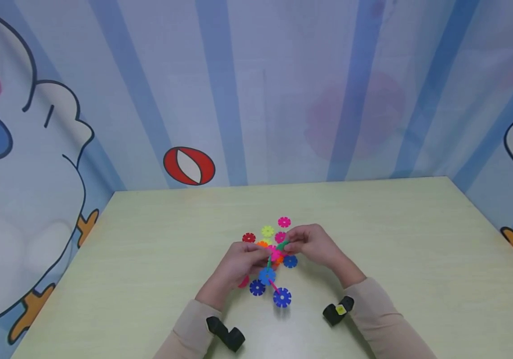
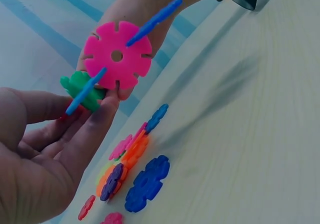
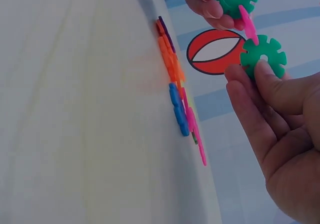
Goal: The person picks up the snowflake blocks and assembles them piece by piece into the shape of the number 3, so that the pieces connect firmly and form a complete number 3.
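Observation:
Above the table, my left hand grips a joined chain of notched plastic discs. A green disc sits by its fingers, and a pink disc slots in beside it. Below hang a light blue disc, a thin pink one seen edge-on and a blue disc. My right hand pinches another green disc between thumb and fingers. In the right wrist view its rim meets the pink disc's edge; whether the slots are engaged I cannot tell.
Loose notched discs lie beneath and behind the hands: a red disc, a yellow disc, a pink disc, a blue disc, a dark blue disc and several orange ones. A printed cloth wall stands behind the pale table.

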Demonstrator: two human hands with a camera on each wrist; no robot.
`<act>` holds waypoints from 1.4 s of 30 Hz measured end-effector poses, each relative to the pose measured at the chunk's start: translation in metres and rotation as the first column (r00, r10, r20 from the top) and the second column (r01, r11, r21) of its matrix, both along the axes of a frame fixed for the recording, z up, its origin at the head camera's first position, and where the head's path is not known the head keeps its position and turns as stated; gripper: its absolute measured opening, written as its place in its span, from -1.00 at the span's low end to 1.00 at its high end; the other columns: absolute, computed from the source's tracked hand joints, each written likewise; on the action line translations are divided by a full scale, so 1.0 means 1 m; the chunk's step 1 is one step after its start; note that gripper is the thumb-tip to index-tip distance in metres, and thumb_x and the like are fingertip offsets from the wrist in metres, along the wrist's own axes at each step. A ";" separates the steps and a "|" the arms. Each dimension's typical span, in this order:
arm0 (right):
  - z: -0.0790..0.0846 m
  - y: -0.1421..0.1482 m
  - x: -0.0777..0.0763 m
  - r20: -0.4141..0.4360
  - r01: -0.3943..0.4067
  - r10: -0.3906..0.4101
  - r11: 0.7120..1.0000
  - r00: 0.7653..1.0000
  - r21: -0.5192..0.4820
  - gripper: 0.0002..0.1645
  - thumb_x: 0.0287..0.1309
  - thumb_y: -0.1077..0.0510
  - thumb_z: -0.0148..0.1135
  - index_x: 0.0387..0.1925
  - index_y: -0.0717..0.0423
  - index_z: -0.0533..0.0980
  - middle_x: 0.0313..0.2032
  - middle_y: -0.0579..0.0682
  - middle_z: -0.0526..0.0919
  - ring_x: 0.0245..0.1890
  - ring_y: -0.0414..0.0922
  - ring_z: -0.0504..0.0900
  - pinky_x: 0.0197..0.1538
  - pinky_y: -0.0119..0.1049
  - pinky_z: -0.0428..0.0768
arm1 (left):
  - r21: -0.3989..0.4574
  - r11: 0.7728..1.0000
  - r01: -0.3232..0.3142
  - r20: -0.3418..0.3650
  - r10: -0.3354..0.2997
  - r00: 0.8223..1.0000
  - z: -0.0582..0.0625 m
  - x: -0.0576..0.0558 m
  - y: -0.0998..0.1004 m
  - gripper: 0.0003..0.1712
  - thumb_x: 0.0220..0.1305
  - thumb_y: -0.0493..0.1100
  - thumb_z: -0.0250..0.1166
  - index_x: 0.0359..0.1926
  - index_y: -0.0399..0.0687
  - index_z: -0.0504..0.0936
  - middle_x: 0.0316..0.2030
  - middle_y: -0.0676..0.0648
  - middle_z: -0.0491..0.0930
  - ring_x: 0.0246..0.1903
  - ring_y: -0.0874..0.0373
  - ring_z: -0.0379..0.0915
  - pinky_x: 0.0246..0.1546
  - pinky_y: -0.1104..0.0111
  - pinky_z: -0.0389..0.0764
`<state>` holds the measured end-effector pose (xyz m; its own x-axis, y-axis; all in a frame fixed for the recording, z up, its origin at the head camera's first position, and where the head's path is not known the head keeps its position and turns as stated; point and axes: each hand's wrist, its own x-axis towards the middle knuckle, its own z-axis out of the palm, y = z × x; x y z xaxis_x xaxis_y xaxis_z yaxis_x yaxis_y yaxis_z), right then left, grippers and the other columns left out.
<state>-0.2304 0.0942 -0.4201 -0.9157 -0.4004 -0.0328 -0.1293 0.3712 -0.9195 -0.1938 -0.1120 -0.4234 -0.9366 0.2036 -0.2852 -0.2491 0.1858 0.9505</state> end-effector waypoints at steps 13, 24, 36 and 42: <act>-0.002 -0.006 0.005 -0.065 0.002 -0.001 1.000 0.998 0.008 -0.91 0.14 0.43 0.24 -0.31 0.35 0.63 -0.40 0.08 0.71 -0.38 -0.15 0.69 -0.20 -0.23 0.68 | -0.006 1.000 -0.027 0.010 0.027 1.000 -0.001 0.001 0.001 -0.71 0.31 -0.14 0.26 -0.12 -0.31 0.68 -0.32 -0.09 0.67 -0.35 0.13 0.59 -0.20 0.35 0.66; -0.002 0.001 0.001 -0.052 -0.060 0.062 0.998 0.997 0.034 -0.92 0.16 0.37 0.26 -0.29 0.28 0.63 -0.41 0.00 0.70 -0.36 -0.12 0.69 -0.19 -0.23 0.65 | 0.050 0.998 0.024 0.040 -0.026 0.999 -0.001 0.000 0.001 -0.67 0.32 -0.12 0.25 -0.08 -0.33 0.66 -0.33 -0.10 0.69 -0.36 0.15 0.63 -0.21 0.36 0.66; -0.001 0.003 -0.001 -0.046 -0.155 0.156 0.987 0.987 0.034 -0.93 0.16 0.32 0.28 -0.29 0.25 0.63 -0.38 0.00 0.70 -0.35 -0.14 0.59 -0.17 -0.23 0.57 | 0.142 0.988 0.066 0.078 -0.078 0.994 -0.003 -0.002 0.000 -0.57 0.32 -0.02 0.25 -0.07 -0.36 0.64 -0.36 -0.10 0.72 -0.37 0.07 0.70 -0.18 0.32 0.66; -0.001 0.001 0.001 -0.037 -0.197 0.198 0.980 0.980 0.020 -0.92 0.18 0.33 0.25 -0.29 0.26 0.63 -0.35 0.09 0.70 -0.37 -0.14 0.54 -0.18 -0.22 0.54 | 0.160 0.981 0.106 0.062 -0.117 0.991 -0.002 0.000 -0.001 -0.54 0.28 -0.02 0.30 -0.05 -0.37 0.63 -0.39 -0.06 0.70 -0.39 0.09 0.69 -0.19 0.32 0.67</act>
